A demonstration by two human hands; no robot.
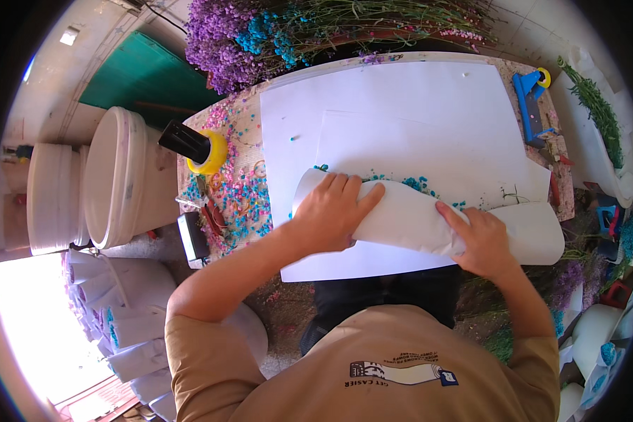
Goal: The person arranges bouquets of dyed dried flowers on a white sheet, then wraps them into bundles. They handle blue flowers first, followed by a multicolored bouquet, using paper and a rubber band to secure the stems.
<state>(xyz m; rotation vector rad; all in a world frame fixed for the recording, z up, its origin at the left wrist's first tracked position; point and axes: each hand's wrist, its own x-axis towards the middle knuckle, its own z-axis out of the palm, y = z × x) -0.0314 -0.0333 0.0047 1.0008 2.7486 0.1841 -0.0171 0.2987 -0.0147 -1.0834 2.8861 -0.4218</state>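
A white paper roll (401, 216) lies across the near part of a stack of flat white paper sheets (390, 89). My left hand (335, 213) grips its left part, with the fingers over the top. Farther right, my right hand (482, 240) holds the same roll, its thumb pressed along the upper side. Small blue flower heads (415, 183) show along the far edge of the roll, between it and the sheets. A few thin green stems (514, 195) poke out near the right end. What lies inside the roll is mostly hidden.
Purple baby's breath (219, 42) and blue blooms (266, 31) are heaped behind the table. At the left stand a yellow tape roll (211, 153), red-handled pruning shears (212, 217) and white buckets (116, 176). A blue tape dispenser (527, 108) sits at the right edge.
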